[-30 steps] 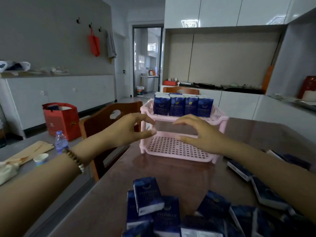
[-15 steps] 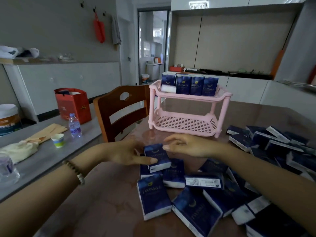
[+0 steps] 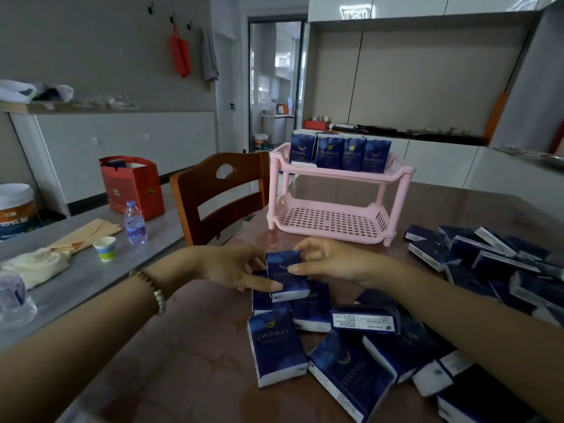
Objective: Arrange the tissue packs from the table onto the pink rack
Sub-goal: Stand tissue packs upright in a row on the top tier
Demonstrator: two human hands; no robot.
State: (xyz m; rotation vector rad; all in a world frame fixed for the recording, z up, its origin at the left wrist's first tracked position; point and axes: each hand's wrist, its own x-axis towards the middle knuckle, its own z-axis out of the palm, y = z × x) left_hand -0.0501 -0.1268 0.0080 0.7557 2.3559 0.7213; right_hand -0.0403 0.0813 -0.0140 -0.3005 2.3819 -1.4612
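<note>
Both hands have been drawn back from the pink rack [image 3: 398,204] to the centre of the frame, where one tissue pack [image 3: 287,277] is now held over the pile. The pack is kept nearly upright between them. It is pinched at its left edge by the left hand [image 3: 229,267], with one digit laid along the front. At its right edge it is pinched by the right hand [image 3: 331,262], thumb pressed on the front and fingers curled behind the top. Four packs [image 3: 340,152] are stood side by side on the upper shelf [image 3: 335,176], above centre, with the lower shelf [image 3: 329,221] beneath. Loose packs [image 3: 351,367] are heaped on the worktop [image 3: 183,361] at lower right, and more packs [image 3: 476,254] are scattered at the right edge.
</note>
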